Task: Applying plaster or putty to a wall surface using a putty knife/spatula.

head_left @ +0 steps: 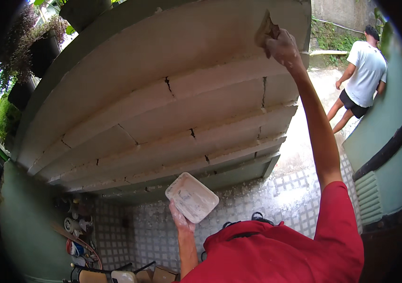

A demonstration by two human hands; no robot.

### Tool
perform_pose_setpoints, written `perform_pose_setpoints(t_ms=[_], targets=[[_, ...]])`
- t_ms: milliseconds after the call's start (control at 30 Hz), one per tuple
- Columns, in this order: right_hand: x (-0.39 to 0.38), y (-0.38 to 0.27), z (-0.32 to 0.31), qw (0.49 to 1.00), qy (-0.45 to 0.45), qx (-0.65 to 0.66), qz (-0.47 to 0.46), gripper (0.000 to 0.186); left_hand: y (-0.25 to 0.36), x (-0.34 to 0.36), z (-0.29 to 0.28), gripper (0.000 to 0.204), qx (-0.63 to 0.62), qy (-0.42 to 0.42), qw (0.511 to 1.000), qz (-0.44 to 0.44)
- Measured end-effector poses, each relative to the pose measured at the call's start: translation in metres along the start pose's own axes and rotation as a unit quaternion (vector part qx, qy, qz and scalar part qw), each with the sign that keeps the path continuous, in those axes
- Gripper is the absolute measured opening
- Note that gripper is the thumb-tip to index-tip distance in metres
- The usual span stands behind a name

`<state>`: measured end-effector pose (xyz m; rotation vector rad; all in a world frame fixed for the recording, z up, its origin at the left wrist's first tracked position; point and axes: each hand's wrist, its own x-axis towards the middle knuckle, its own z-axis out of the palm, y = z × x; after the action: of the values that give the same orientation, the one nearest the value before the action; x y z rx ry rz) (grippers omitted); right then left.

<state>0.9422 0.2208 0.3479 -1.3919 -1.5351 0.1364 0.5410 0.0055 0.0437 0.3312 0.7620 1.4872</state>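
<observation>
The right hand point(283, 47) grips a trowel point(266, 29) against the wall point(163, 85) top; the left hand point(182, 219) holds a white tray point(192, 197) low. Overreaching could tilt the tray and spill it.

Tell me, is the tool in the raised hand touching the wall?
Touching. The head view shows the trowel, held by the right hand, pressed flat against the block wall, with no gap visible.

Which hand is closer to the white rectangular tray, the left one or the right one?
Left. The left hand holds the white tray from below, touching it. The right hand is raised far above it, pressing a trowel against the block wall.
</observation>
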Motion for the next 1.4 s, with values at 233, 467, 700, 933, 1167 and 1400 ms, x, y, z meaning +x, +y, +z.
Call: perform_pose_setpoints(t_ms=[233, 467, 700, 933, 1167, 1400], targets=[[0.022, 0.046, 0.102, 0.888, 0.293, -0.153, -0.32, 0.023, -0.002, -0.001, -0.001, 0.059, 0.018, -0.003, 1.0, 0.007], [-0.009, -0.042, 0.14, 0.938, 0.118, -0.103, -0.309, 0.024, -0.001, -0.002, 0.001, 0.06, 0.007, -0.019, 1.0, 0.007], [0.006, 0.001, 0.035, 0.969, 0.145, -0.185, -0.072, 0.018, -0.014, 0.01, 0.008, 0.058, -0.01, -0.038, 0.999, -0.01], [0.011, 0.022, 0.087, 0.928, 0.228, -0.167, -0.243, 0.015, -0.015, 0.018, 0.005, 0.057, -0.033, -0.004, 0.999, -0.013], [-0.01, -0.042, 0.161, 0.903, 0.197, -0.111, -0.365, 0.02, -0.011, 0.028, 0.022, 0.056, -0.02, -0.017, 1.0, -0.007], [-0.009, -0.049, 0.042, 0.92, 0.083, -0.332, -0.188, 0.037, -0.013, 0.033, 0.017, 0.059, -0.001, -0.017, 1.0, 0.005]])
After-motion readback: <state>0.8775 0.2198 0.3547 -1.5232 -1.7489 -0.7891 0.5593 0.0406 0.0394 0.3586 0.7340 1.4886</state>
